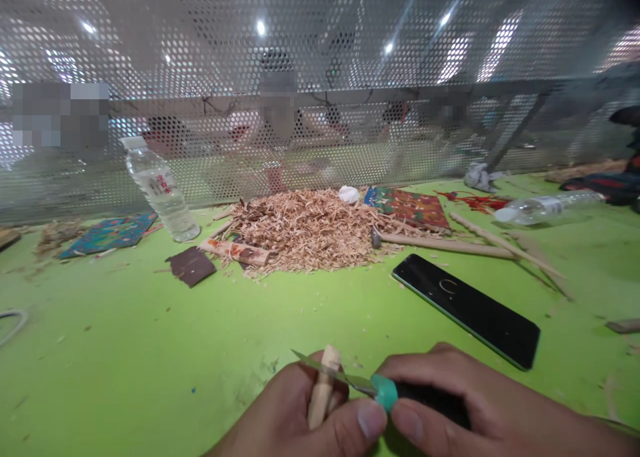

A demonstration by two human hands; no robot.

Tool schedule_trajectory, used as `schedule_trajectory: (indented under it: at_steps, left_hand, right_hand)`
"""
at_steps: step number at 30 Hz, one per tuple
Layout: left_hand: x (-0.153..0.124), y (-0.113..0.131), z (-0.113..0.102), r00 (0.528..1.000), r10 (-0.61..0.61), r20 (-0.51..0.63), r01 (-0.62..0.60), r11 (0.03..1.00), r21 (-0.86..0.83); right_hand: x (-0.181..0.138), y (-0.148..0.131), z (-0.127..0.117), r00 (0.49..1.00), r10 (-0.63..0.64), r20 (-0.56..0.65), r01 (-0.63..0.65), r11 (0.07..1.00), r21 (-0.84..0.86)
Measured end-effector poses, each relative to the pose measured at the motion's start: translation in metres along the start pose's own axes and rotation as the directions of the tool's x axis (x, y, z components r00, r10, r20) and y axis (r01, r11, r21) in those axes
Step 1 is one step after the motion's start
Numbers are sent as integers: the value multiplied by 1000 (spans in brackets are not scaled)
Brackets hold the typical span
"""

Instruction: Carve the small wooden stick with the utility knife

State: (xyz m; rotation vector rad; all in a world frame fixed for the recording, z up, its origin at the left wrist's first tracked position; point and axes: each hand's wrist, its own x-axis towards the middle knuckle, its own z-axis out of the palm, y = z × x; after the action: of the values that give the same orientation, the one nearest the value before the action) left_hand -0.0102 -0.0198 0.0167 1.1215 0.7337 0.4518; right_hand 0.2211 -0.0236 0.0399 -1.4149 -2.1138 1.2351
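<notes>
My left hand (295,414) is closed around a short pale wooden stick (321,404), whose squared upper end sticks out between thumb and fingers. In my right hand (450,397) is a knife (384,392) with a black handle and a green collar by the blade. The thin blade crosses in front of the stick near its top, its tip pointing left. My left thumb lies close to the green collar, and the two thumbs almost meet. Part of the knife handle is hidden under my right fingers.
A heap of wood shavings (305,234) lies ahead against a perforated metal screen (320,157). To its left stand a water bottle (165,194) and brown sandpaper (191,266). On the right are a phone (467,310), a hammer (445,244) and a lying bottle (550,207).
</notes>
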Motion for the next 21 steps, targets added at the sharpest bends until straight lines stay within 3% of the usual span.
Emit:
schedule_trajectory:
  at_steps: [14,21]
  left_hand:
    - [-2,9,3,996,-89,-20,90,996,9]
    - [1,7,7,998,-12,-58,14,999,33]
  right_hand:
    - [4,0,-3,992,29,120,-30,1000,6]
    - [2,5,4,993,23,116,-16,998,-58]
